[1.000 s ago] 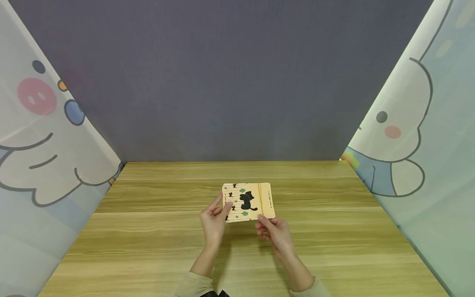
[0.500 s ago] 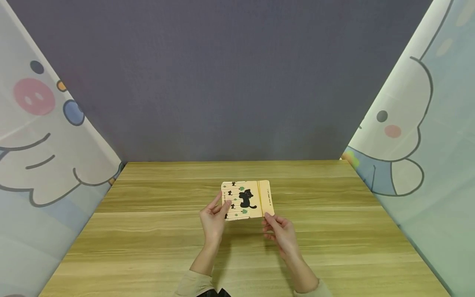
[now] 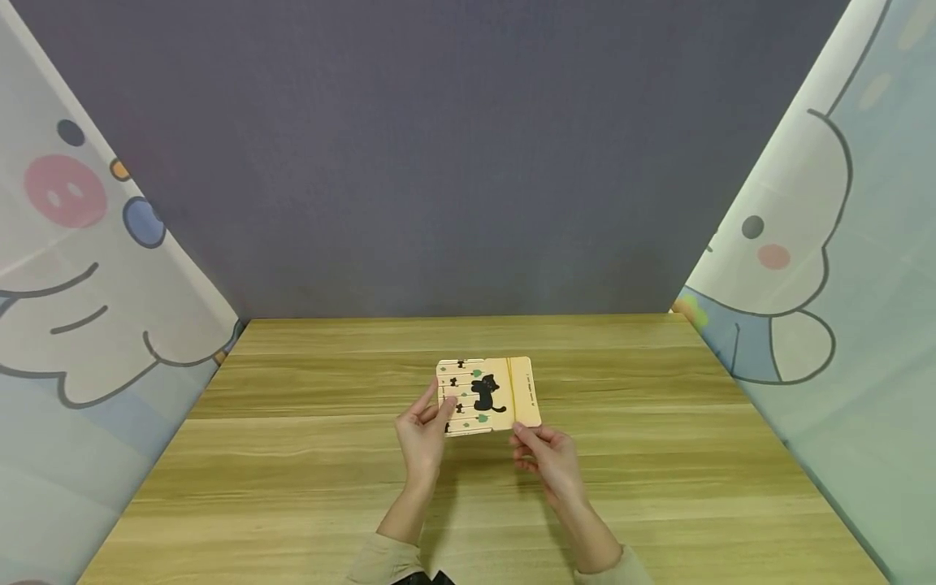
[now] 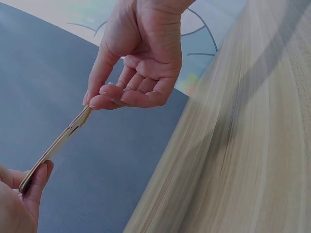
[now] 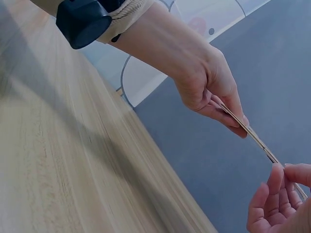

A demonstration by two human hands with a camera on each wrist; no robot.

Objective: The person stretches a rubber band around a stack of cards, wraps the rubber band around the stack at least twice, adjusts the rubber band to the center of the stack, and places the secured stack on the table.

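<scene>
A small cream notebook (image 3: 499, 414) is held up over the wooden table, its cover printed with a black cat, bows and green leaves. Near its right end a yellow elastic band (image 3: 513, 390) runs across the cover. My left hand (image 3: 422, 435) grips the left end, thumb on top and fingers beneath. At the lower right corner, beside the band, my right hand (image 3: 552, 463) pinches the edge between thumb and fingers. Seen edge-on in the left wrist view, the notebook (image 4: 56, 145) looks thin and layered, with the right hand (image 4: 141, 68) at its upper end.
The wooden table (image 3: 292, 455) spreads beneath both hands. A dark grey panel (image 3: 461, 162) stands along its back edge. Cloth hangings with cartoon animals, a left hanging (image 3: 95, 341) and a right hanging (image 3: 841, 439), flank the table.
My right hand slid right along the notebook's lower edge to the corner, then came back slightly left to beside the band. The left hand kept its grip; the notebook shifted only slightly.
</scene>
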